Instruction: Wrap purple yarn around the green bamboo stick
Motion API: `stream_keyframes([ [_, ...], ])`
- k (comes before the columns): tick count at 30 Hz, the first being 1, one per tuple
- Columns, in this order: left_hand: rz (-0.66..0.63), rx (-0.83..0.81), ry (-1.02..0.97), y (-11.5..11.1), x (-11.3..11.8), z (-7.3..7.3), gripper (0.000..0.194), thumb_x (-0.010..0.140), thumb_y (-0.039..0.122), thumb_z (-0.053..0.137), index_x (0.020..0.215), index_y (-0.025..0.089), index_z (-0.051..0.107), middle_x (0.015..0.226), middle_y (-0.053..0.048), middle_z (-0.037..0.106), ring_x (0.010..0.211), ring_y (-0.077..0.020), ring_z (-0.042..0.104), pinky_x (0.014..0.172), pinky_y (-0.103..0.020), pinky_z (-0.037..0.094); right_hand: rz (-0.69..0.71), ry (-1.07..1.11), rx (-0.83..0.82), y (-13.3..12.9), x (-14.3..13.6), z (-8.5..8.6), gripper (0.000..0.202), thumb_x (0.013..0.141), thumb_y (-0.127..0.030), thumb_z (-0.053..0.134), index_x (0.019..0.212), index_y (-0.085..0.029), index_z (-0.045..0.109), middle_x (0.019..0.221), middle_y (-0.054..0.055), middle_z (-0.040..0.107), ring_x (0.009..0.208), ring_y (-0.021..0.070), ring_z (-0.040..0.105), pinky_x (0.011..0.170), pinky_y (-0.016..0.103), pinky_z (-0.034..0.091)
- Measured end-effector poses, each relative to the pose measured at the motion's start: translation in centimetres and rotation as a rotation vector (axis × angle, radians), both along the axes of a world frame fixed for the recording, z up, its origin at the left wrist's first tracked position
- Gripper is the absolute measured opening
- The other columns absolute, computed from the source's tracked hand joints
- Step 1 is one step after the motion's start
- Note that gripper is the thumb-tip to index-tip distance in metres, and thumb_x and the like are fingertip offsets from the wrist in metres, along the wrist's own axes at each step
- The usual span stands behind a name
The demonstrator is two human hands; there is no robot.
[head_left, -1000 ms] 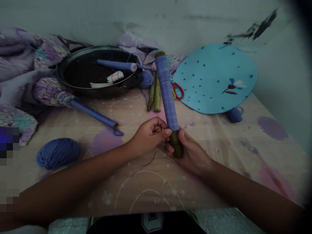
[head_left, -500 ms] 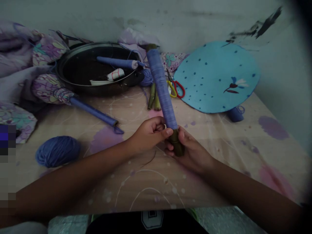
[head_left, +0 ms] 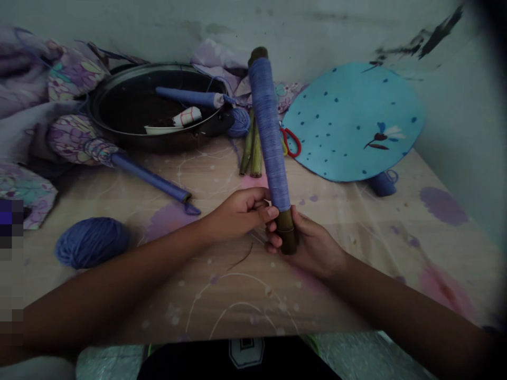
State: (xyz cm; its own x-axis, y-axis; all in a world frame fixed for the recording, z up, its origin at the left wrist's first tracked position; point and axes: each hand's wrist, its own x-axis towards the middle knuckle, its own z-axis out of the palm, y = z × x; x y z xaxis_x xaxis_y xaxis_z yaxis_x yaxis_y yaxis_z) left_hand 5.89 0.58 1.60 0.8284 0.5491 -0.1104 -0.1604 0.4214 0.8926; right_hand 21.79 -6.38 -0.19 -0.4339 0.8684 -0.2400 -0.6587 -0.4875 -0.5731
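Observation:
A bamboo stick [head_left: 270, 132] wound tightly with blue-purple yarn rises in front of me, its top leaning slightly left. Bare bamboo shows at both ends. Around the bare lower end wraps my right hand [head_left: 317, 245], thumb on the right side and fingertips emerging on the left. My left hand [head_left: 247, 211] is closed against the left edge of the stick, where the winding stops; thumb and curled forefinger pinch there. Whether a yarn end lies between those fingertips is too small to tell.
A blue yarn ball [head_left: 93, 243] lies left, near a yarn-wrapped stick with a cloth head [head_left: 150, 177]. Behind are a black pan [head_left: 146, 138], bamboo pieces [head_left: 251, 150], red-handled scissors [head_left: 292, 142] partly hidden, and a turquoise round fan [head_left: 352, 121]. The wall rises behind the table.
The stick has swung more upright, its top moving up and to the right, and it now covers more of the scissors. Both hands stay at its lower end.

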Motion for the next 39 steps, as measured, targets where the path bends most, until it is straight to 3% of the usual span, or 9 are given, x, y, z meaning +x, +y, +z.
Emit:
stream_keyframes([
  [9, 0.072, 0.215, 0.119, -0.4, 0.4, -0.3, 0.030, 0.078, 0.037, 0.067, 0.088, 0.012, 0.056, 0.069, -0.001, 0.065, 0.065, -0.0117, 0.065, 0.060, -0.021, 0.053, 0.008, -0.048, -0.002, -0.1, 0.1, 0.2, 0.040, 0.091, -0.053, 0.045, 0.080, -0.016, 0.059, 0.058, -0.004, 0.050, 0.041, 0.0048, 0.039, 0.050, 0.021, 0.041],
  [14, 0.042, 0.138, 0.022, -0.8, 0.7, -0.1, 0.034, 0.077, 0.039, 0.068, 0.093, 0.011, 0.056, 0.071, -0.002, 0.067, 0.067, -0.0123, 0.067, 0.062, -0.021, 0.053, 0.093, -0.046, 0.032, -0.2, 0.4, 0.2, 0.049, 0.093, -0.055, 0.038, 0.072, -0.015, 0.060, 0.048, -0.005, 0.049, 0.033, 0.0033, 0.028, 0.040, 0.018, 0.036],
  [17, 0.035, 0.077, 0.009, -1.1, 0.6, -0.1, 0.034, 0.078, 0.040, 0.066, 0.092, 0.012, 0.052, 0.065, -0.001, 0.065, 0.060, -0.0140, 0.067, 0.058, -0.025, 0.055, 0.067, -0.101, 0.042, -0.1, 0.1, 0.2, 0.051, 0.091, -0.058, 0.038, 0.073, -0.015, 0.060, 0.055, -0.003, 0.054, 0.036, 0.0042, 0.036, 0.043, 0.020, 0.042],
  [20, 0.074, 0.043, 0.048, -1.0, 0.6, 0.0, 0.034, 0.078, 0.041, 0.066, 0.089, 0.014, 0.049, 0.063, 0.001, 0.062, 0.055, -0.0156, 0.066, 0.052, -0.028, 0.056, -0.043, -0.129, 0.020, -0.1, -0.3, 0.2, 0.042, 0.085, -0.059, 0.051, 0.085, -0.018, 0.061, 0.068, -0.002, 0.058, 0.050, 0.0077, 0.049, 0.048, 0.022, 0.046],
  [24, 0.157, 0.161, 0.133, -0.6, 0.4, 0.2, 0.033, 0.074, 0.036, 0.070, 0.090, 0.012, 0.053, 0.066, 0.002, 0.059, 0.058, -0.0118, 0.064, 0.054, -0.022, 0.053, -0.148, -0.098, 0.006, -0.1, -0.3, 0.2, 0.033, 0.077, -0.050, 0.068, 0.089, -0.020, 0.061, 0.072, -0.004, 0.054, 0.056, 0.0070, 0.050, 0.048, 0.018, 0.044],
  [29, 0.181, 0.259, 0.120, -0.3, 0.3, 0.1, 0.030, 0.077, 0.035, 0.067, 0.093, 0.012, 0.056, 0.062, 0.003, 0.057, 0.055, -0.0077, 0.058, 0.054, -0.019, 0.050, -0.011, -0.028, -0.022, 0.2, 0.2, 0.0, 0.034, 0.083, -0.051, 0.061, 0.084, -0.017, 0.064, 0.073, -0.001, 0.058, 0.055, 0.0069, 0.052, 0.052, 0.020, 0.047],
  [35, 0.127, 0.138, 0.023, -0.6, 0.4, 0.2, 0.030, 0.077, 0.034, 0.068, 0.094, 0.013, 0.057, 0.063, 0.002, 0.060, 0.058, -0.0077, 0.060, 0.057, -0.018, 0.049, 0.093, 0.045, -0.028, 0.1, 0.4, 0.0, 0.035, 0.090, -0.050, 0.051, 0.084, -0.017, 0.063, 0.073, -0.001, 0.059, 0.052, 0.0057, 0.051, 0.051, 0.020, 0.046],
  [39, 0.121, 0.141, 0.058, -1.0, 0.3, 0.9, 0.031, 0.077, 0.036, 0.068, 0.092, 0.012, 0.057, 0.063, 0.002, 0.059, 0.057, -0.0080, 0.059, 0.057, -0.019, 0.051, 0.098, 0.016, -0.041, 0.0, 0.3, 0.3, 0.035, 0.093, -0.047, 0.047, 0.082, -0.017, 0.061, 0.072, -0.001, 0.059, 0.051, 0.0062, 0.051, 0.050, 0.020, 0.045],
])
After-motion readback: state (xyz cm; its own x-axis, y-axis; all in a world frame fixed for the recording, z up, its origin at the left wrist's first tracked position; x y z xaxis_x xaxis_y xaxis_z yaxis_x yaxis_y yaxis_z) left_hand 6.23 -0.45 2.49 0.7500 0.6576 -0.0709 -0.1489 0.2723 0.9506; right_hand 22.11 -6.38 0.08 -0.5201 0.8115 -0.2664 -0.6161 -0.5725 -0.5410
